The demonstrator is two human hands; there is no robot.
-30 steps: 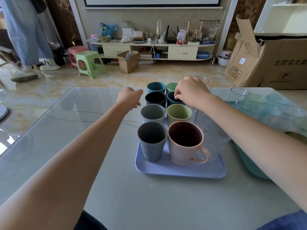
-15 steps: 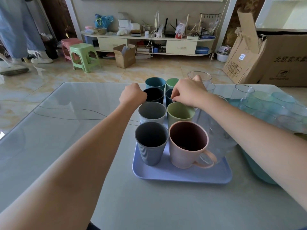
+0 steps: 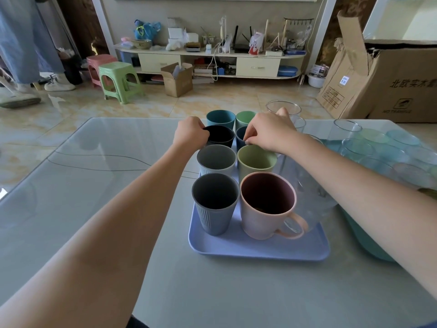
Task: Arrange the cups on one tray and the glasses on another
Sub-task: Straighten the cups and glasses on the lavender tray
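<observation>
Left hand (image 3: 189,133) curled around black plastic cup (image 3: 221,136), right hand (image 3: 267,131) pinching navy plastic cup (image 3: 241,138) beside it; light, rigid, best gripped by rims.

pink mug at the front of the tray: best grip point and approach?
Take the pink ceramic-looking mug by its loop handle, which points to the front right over bare purple plastic tray. Come from that side: the grey ribbed cup crowds its left and the light green cup stands close behind.

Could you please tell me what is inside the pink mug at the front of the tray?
The pink mug looks empty: its dark interior shows, with a faint brownish patch low down. Its very bottom is hidden by the near wall.
</observation>
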